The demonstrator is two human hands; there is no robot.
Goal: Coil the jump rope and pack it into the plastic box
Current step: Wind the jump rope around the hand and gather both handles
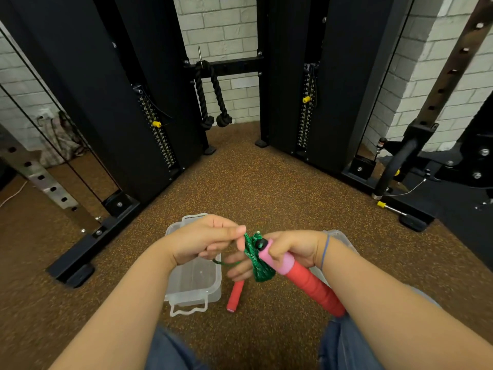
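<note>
My right hand (pixel 290 249) grips the pink end of a red jump rope handle (pixel 312 285), with the green rope (pixel 257 259) wound in a bundle around its fingers. My left hand (pixel 205 240) pinches the green cord just left of that bundle. The second red handle (pixel 235 296) hangs or lies below, beside the clear plastic box (pixel 194 287), which stands open on the floor under my left wrist. A clear lid (pixel 340 237) shows partly behind my right wrist.
Brown speckled gym flooring (pixel 266 188) stretches ahead. Black cable machine columns (pixel 133 116) flank both sides, their base feet (pixel 80 265) reaching toward me. A black knotted rope attachment (pixel 213 97) hangs at the back. My knees in jeans (pixel 346 343) are below.
</note>
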